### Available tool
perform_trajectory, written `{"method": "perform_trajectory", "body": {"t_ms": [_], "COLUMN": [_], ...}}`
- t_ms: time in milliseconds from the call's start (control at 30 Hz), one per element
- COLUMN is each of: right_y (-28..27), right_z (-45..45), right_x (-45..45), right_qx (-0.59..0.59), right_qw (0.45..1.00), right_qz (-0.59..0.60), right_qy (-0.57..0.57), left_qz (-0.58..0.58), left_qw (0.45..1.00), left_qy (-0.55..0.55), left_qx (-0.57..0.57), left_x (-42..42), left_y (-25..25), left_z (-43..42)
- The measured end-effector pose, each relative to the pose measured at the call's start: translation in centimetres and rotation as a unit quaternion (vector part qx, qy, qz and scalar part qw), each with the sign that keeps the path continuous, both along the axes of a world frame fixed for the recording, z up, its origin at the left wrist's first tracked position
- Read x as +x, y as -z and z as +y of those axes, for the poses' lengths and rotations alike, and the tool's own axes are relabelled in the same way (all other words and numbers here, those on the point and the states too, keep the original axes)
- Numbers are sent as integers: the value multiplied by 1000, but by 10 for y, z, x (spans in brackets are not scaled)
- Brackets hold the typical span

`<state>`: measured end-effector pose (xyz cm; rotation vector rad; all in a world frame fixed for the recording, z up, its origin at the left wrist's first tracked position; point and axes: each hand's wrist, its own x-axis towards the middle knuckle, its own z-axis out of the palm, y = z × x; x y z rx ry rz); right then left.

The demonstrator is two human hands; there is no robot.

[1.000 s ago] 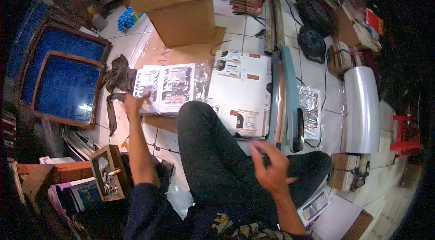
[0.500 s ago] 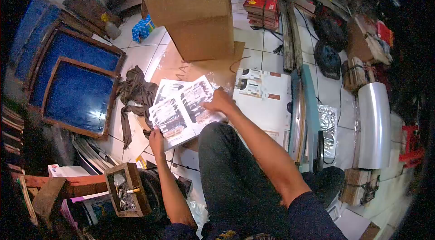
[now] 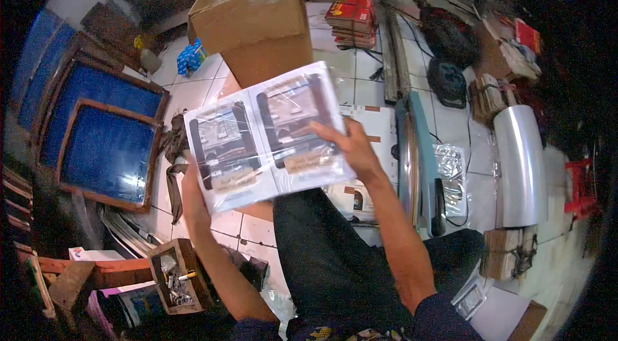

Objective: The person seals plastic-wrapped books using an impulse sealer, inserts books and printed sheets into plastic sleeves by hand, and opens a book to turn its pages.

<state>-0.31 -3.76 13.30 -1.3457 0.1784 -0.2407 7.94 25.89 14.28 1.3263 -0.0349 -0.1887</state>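
My left hand [image 3: 195, 196] grips the lower left edge of a plastic-wrapped stack of printed sheets [image 3: 267, 141], its fingers mostly hidden behind it. Two side-by-side dark pictures with beige labels show on the top of the stack, under shiny film. At the right edge, my right hand [image 3: 353, 148] is closed on the same stack, thumb lying on the front. The stack is held tilted above my knee. Behind my right hand, partly covered, lie more white printed sheets [image 3: 380, 129] on the floor. A dark cloth [image 3: 172, 141] is beside the stack on the left.
A tall cardboard box [image 3: 257, 32] with clear plastic on top stands ahead. Beyond lies a strapped pile of red books [image 3: 351, 19]. To the right are a long blue-grey sealer-like device [image 3: 418, 161] and a film roll [image 3: 520, 167]. Blue framed screens [image 3: 109, 148] and a wooden tray [image 3: 177, 276] are left.
Both hands have raised the stack from low near the floor toward me, and it now looks larger and flatter to view. The camera view has shifted slightly.
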Motion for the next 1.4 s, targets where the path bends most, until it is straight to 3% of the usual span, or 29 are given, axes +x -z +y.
{"method": "perform_trajectory", "body": {"t_ms": [33, 133, 167, 300, 333, 367, 467, 500, 533, 600, 633, 667, 733, 800, 867, 1067, 1200, 1267, 1400], "right_y": [-5, -6, 9, 54, 61, 72, 107, 114, 103, 66, 68, 56, 53, 44, 25, 12, 56, 69, 79], "right_z": [-6, -6, -6, 10, 15, 17, 35, 38, 36, 31, 30, 26, 10, -7, -20, -26, -76, -111, -171], "right_x": [-22, -86, -99, -148, -161, -175, -201, -215, -228, -258, -277, -294, -332, -356, -358, -372, -363, -342, -284], "right_qx": [70, 203, 206, 274, 317, 428, 527, 497, 502, 408, 390, 342, 266, 182, 169, 128, 113, 61, 22], "right_qw": [997, 977, 975, 957, 946, 900, 846, 856, 852, 887, 883, 885, 904, 902, 916, 899, 911, 899, 921], "right_qz": [27, 50, 69, 75, 55, 80, 56, 132, 128, 193, 229, 270, 265, 296, 230, 301, 207, 226, 204], "right_qy": [10, 36, 35, 61, 45, 26, 53, 55, 69, 96, 127, 167, 205, 257, 283, 291, 339, 370, 330], "left_qz": [36, -45, -28, -51, -67, -83, -81, -77, -109, -25, -19, 17, 30, 13, 24, 45, -97, -92, -50], "left_qw": [997, 987, 981, 983, 969, 949, 932, 928, 926, 904, 908, 923, 905, 904, 917, 905, 899, 919, 936], "left_qy": [13, 36, -78, -40, 6, 55, 63, 38, 128, 142, 191, 157, 141, 238, 266, 311, 322, 277, 266], "left_qx": [-65, 147, 177, 171, 237, 299, 347, 364, 339, 403, 373, 350, 401, 356, 297, 286, 281, 264, 226], "left_x": [-19, -52, -78, -115, -122, -127, -135, -131, -123, -136, -130, -144, -167, -155, -161, -173, -173, -167, -113], "left_y": [-32, -70, -87, -112, -125, -132, -121, -100, -85, -79, -56, -51, -50, -12, -20, -11, 59, 65, 134], "left_z": [-14, -15, -36, -41, -40, -40, -36, -25, -16, -37, -30, -47, -81, -83, -100, -105, -132, -167, -222]}}
